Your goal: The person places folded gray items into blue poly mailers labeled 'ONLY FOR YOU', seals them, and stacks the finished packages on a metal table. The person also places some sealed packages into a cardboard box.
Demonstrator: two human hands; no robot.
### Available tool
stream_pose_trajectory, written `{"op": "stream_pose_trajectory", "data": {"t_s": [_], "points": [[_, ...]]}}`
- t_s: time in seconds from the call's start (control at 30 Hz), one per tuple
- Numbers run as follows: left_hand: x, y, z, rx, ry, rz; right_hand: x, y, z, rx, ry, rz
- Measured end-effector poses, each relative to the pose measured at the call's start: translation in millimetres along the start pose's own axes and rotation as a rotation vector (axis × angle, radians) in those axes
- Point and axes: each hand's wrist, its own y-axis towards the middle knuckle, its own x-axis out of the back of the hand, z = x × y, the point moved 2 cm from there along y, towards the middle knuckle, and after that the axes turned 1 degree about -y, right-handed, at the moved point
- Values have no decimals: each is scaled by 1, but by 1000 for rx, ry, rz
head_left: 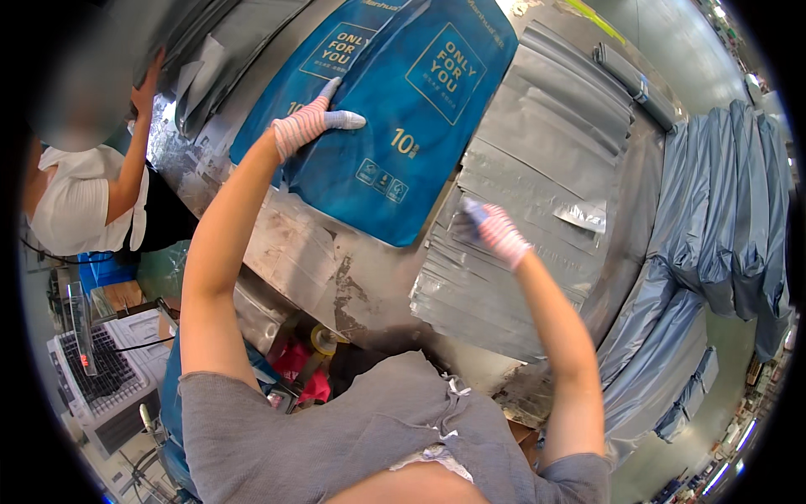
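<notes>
Two blue printed plastic bags (395, 168) lie overlapping on the worktable, in the upper middle. My left hand (302, 128), in a pink-and-white striped glove with pale fingertips, rests on them near the edge where one overlaps the other. Its thumb and a finger are stretched apart, and the other fingers are largely hidden. To the right lies a wide layered stack of grey plastic bags (537, 176). My right hand (501, 233), gloved the same way, is over the near left part of that stack. Motion smears its fingertips, so whether they grip anything does not show.
Bluish-grey plastic sheets (714, 193) hang in folds at the right. A rolled grey bundle (634, 84) lies at the far right of the table. Another person (92, 189) stands at the left beside dark sheeting (243, 50). A keyboard (101, 365) sits lower left.
</notes>
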Motion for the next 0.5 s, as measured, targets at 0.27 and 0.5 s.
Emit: {"op": "stream_pose_trajectory", "data": {"t_s": [0.27, 0.5], "points": [[0, -38, -46, -4, -154, 184, -110, -28, 32, 329, 577, 67], [-13, -121, -143, -29, -402, 275, -102, -132, 89, 585, 243, -48]]}}
